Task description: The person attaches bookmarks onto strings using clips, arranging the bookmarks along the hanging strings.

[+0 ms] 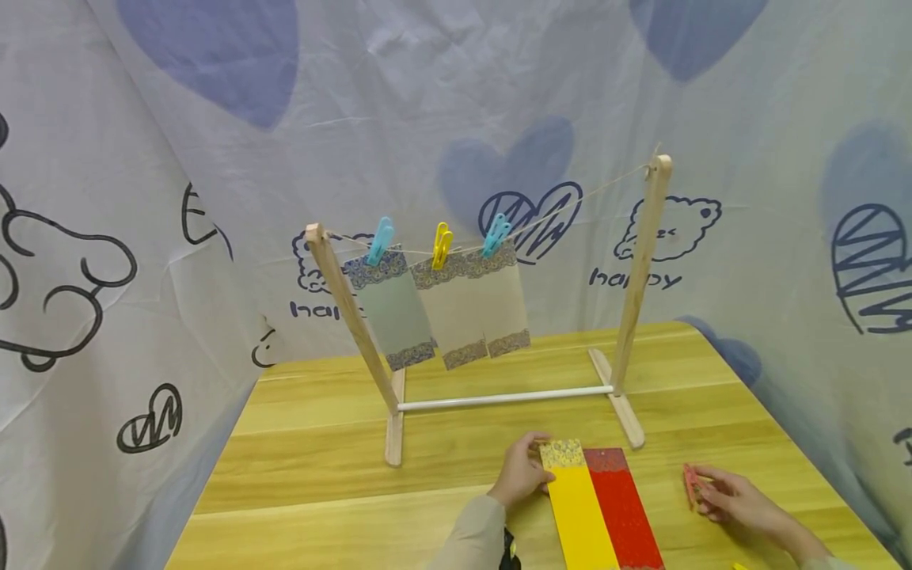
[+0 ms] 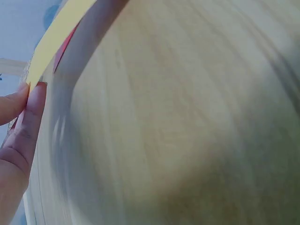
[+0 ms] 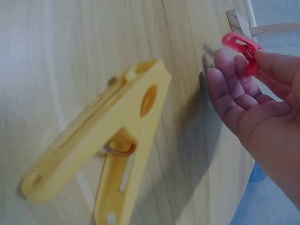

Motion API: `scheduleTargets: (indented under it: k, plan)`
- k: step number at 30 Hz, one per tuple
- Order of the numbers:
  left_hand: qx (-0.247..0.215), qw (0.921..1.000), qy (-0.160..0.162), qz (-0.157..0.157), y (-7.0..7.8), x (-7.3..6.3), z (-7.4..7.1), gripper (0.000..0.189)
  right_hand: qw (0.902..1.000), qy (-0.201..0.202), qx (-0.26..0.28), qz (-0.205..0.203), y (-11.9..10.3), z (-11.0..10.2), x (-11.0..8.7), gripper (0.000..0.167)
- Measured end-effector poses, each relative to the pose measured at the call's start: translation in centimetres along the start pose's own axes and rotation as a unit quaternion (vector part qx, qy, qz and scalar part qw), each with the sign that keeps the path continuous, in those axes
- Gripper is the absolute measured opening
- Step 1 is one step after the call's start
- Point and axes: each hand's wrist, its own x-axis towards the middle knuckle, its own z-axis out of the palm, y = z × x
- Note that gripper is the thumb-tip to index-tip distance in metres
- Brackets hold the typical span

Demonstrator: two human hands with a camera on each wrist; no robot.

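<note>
My left hand [image 1: 523,473] pinches the upper left edge of a yellow card [image 1: 583,514] with a patterned band; in the left wrist view the yellow card [image 2: 61,40] sits between thumb and finger. A red card [image 1: 625,507] lies right beside it, partly behind it in the left wrist view. To the right, my right hand [image 1: 741,503] holds a red clothespin [image 1: 689,484] above the table; the right wrist view shows this red clothespin [image 3: 243,47] by the thumb and fingers. Close to that camera lies a yellow clothespin [image 3: 126,126] on the table.
Behind the cards stands a wooden rack [image 1: 641,269] with a white crossbar [image 1: 506,397] and a sagging string [image 1: 606,186]. Two blue clothespins [image 1: 381,240] and a yellow one [image 1: 442,244] hold pale patterned cards [image 1: 456,313] towards its left side. A printed curtain [image 1: 427,95] surrounds the table [image 1: 321,475].
</note>
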Motion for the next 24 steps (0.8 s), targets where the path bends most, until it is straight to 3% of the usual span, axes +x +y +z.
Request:
scheduleTargets:
  k: [4, 9, 14, 18, 24]
  plan:
    - [-0.029, 0.9995, 0.014, 0.001, 0.6, -0.1, -0.2, 0.049, 0.9987, 0.045, -0.011, 0.022, -0.6, 0.2, 0.1, 0.039]
    - [-0.041, 0.9990, 0.015, 0.001, 1.2, -0.1, -0.4, 0.035, 0.9951, 0.066, 0.059, 0.045, -0.9, 0.1, 0.2, 0.030]
    - [-0.046, 0.9988, 0.015, -0.003, 1.4, 0.0, -0.5, 0.034, 0.9903, 0.102, 0.085, 0.040, -0.8, 0.0, 0.2, 0.016]
    - [-0.057, 0.9982, 0.021, -0.002, 1.4, 0.3, -0.6, 0.034, 0.9872, 0.134, 0.083, 0.028, -0.7, 0.0, 0.2, 0.019]
    - [-0.059, 0.9979, 0.027, -0.002, 1.5, 0.5, -0.7, 0.032, 0.9851, 0.149, 0.080, 0.031, -0.9, 0.2, 0.3, 0.023]
